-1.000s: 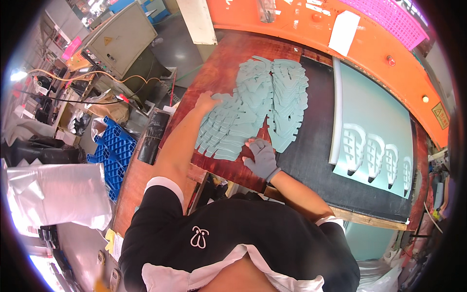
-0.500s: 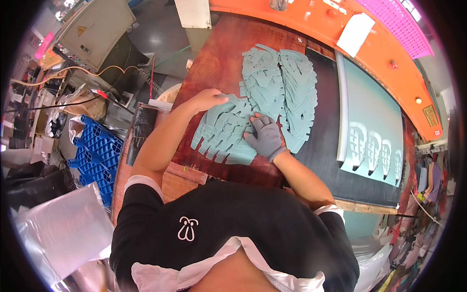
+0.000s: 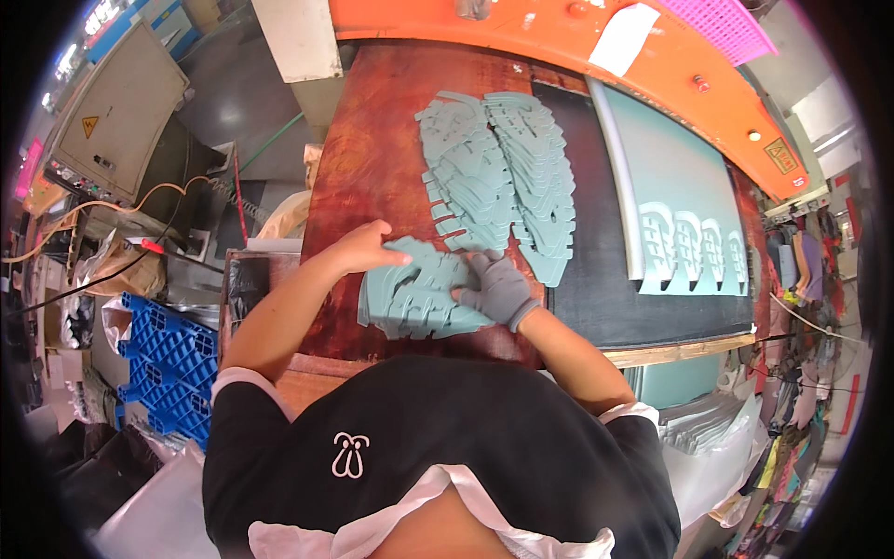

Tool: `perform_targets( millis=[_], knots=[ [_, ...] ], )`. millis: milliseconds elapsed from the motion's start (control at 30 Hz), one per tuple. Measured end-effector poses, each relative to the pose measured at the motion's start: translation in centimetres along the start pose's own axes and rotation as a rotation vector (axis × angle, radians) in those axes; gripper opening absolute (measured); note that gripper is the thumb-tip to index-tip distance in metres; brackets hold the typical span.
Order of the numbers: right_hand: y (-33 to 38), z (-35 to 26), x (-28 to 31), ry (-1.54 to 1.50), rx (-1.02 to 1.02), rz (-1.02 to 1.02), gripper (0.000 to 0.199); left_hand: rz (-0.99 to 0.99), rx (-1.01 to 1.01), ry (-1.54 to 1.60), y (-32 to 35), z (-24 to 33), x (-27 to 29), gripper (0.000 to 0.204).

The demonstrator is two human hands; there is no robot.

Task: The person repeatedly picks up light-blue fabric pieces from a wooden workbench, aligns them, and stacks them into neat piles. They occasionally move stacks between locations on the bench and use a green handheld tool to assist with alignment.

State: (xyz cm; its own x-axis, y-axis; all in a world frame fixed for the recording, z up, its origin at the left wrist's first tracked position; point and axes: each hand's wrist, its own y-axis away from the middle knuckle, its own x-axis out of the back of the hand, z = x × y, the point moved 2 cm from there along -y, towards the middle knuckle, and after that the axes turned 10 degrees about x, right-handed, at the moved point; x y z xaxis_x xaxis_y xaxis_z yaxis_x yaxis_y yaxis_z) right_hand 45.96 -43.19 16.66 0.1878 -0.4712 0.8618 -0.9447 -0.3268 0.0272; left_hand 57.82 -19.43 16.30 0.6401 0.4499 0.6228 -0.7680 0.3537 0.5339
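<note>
Two hands press on a teal sole piece [image 3: 414, 298] lying on the counter [image 3: 363, 177] near its front edge: the bare left hand [image 3: 358, 250] spread open at its upper left corner, the gloved right hand [image 3: 498, 287] flat on its right side. Beyond lie more soles [image 3: 498, 182], then a teal sheet [image 3: 684, 200].

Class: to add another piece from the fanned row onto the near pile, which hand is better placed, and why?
Probably the right hand: gloved, it rests at the near pile's right edge, beside the fanned row. The bare left hand sits at the far-left edge.
</note>
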Motion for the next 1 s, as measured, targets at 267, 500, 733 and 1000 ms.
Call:
perform_targets(
  millis=[267, 500, 733, 1000],
  knots=[
    [1.5, -2.2, 0.4, -0.268, -0.18, -0.285, 0.065, -0.122, -0.144, -0.288, 3.3, 0.1, -2.0, 0.067],
    [1.7, -0.9, 0.9, -0.506, -0.204, -0.157, 0.059, 0.184, -0.299, 0.023, -2.9, 1.9, 1.5, 0.062],
    [2.9, 3.4, -1.4, -0.934, -0.243, 0.096, 0.046, 0.562, -0.508, -0.622, -12.2, 7.6, 5.0, 0.058],
    [2.7, 6.3, 0.7, -1.097, -0.404, 0.486, 0.05, 0.383, -0.581, -0.602, -13.2, 8.3, 4.6, 0.045]
  ],
)
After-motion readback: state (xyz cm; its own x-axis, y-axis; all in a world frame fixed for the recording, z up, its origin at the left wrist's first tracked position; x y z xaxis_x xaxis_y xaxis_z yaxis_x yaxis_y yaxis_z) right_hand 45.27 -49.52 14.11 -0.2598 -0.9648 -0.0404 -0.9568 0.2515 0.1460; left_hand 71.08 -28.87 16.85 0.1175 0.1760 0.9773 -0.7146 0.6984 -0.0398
